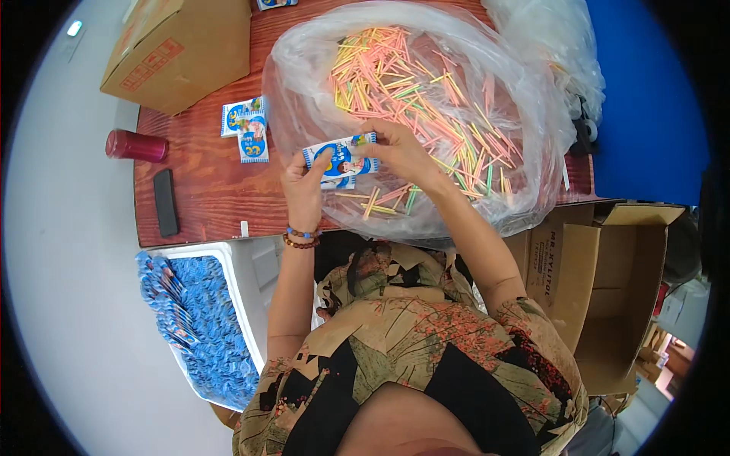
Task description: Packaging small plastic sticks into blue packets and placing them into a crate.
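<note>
Two hands are gripping one small blue packet (340, 160) at frame centre: left hand (304, 186) pinching its left end, right hand (399, 152) its right. Beneath is lying a clear bag (525, 152) of coloured sticks (403, 83).

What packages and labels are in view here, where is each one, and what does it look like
Small packet: held by both hands, blue and white, rectangular.
Two packets: on the wooden table, blue and white.
Closed cardboard box: table's far left corner, brown with red print.
Open cardboard box: right, brown.
White tub: lower left, heaped with blue packets.
</note>
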Available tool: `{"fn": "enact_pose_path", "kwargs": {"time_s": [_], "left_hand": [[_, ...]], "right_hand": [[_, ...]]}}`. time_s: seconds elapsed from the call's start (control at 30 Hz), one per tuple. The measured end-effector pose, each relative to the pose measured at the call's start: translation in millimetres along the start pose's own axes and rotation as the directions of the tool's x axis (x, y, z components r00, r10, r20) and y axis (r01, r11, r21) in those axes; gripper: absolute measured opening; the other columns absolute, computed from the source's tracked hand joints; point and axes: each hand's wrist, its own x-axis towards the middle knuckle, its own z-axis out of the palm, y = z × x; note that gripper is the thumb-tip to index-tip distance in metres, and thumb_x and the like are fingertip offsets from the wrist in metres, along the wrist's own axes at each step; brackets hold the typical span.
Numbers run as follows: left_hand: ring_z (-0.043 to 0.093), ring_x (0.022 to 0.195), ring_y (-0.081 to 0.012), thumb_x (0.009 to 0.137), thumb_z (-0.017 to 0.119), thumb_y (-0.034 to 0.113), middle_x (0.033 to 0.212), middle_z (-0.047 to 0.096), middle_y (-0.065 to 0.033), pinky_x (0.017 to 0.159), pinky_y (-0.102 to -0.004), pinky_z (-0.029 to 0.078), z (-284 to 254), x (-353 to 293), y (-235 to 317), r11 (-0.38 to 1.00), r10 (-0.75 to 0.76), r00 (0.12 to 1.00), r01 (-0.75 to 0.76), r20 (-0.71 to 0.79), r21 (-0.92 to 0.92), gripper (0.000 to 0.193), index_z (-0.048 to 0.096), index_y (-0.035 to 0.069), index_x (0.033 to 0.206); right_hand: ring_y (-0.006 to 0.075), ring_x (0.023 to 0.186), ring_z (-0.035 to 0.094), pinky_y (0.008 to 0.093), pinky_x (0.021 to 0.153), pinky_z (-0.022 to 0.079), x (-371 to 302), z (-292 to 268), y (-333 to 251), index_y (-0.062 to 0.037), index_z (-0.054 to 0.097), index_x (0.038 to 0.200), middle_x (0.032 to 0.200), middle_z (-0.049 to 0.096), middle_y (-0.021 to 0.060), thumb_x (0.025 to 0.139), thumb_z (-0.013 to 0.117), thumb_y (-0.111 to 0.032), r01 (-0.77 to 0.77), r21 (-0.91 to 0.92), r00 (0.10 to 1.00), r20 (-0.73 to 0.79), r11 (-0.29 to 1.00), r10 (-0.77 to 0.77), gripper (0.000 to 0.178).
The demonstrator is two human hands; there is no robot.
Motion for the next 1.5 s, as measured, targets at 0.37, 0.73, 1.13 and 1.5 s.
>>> {"fn": "enact_pose_path", "kwargs": {"time_s": [0.37,0.73,1.13,1.5], "left_hand": [[0.054,0.069,-0.0022,0.092,0.063,0.011,0.081,0.066,0.0002,0.061,-0.0205,0.045,12,-13,-24,0.996,0.018,0.99,-0.007,-0.139,0.084,0.014,0.069,0.0,0.088],[0.056,0.075,-0.0066,0.092,0.062,0.009,0.086,0.064,-0.0006,0.068,-0.0231,0.046,20,-11,-2,0.997,0.068,0.991,-0.071,-0.118,-0.016,0.012,0.064,-0.002,0.098],[0.056,0.071,-0.0037,0.092,0.063,0.009,0.085,0.066,0.0004,0.062,-0.0202,0.043,30,-18,-12,0.957,-0.054,0.99,0.013,-0.133,-0.291,0.006,0.067,0.004,0.09],[0.066,0.079,-0.0133,0.093,0.064,0.016,0.089,0.068,-0.0051,0.069,-0.0294,0.053,34,-16,-12,0.869,-0.212,0.972,0.143,-0.096,-0.474,0.011,0.065,0.006,0.088]], "right_hand": [[0.0059,0.08,0.059,0.0224,0.07,0.048,-16,-4,19,-0.0003,0.068,0.098,0.089,0.064,0.0004,0.086,0.066,-0.01,0.086,0.007,0.991,-0.107,0.996,-0.085,0.015],[0.0053,0.077,0.059,0.0216,0.068,0.047,-19,-6,4,0.0007,0.068,0.091,0.084,0.066,0.0011,0.087,0.066,-0.009,0.137,0.137,0.988,-0.093,0.981,-0.125,0.01],[0.0056,0.082,0.06,0.0222,0.073,0.048,-30,-5,3,0.0011,0.068,0.095,0.088,0.068,0.0026,0.086,0.067,-0.008,0.132,0.236,0.988,-0.105,0.963,-0.11,0.013],[0.021,0.116,0.051,0.0355,0.099,0.04,-40,-33,-4,-0.0045,0.063,0.108,0.121,0.055,0.0094,0.078,0.074,-0.013,0.549,-0.144,0.827,-0.052,0.823,-0.56,0.033]]}}
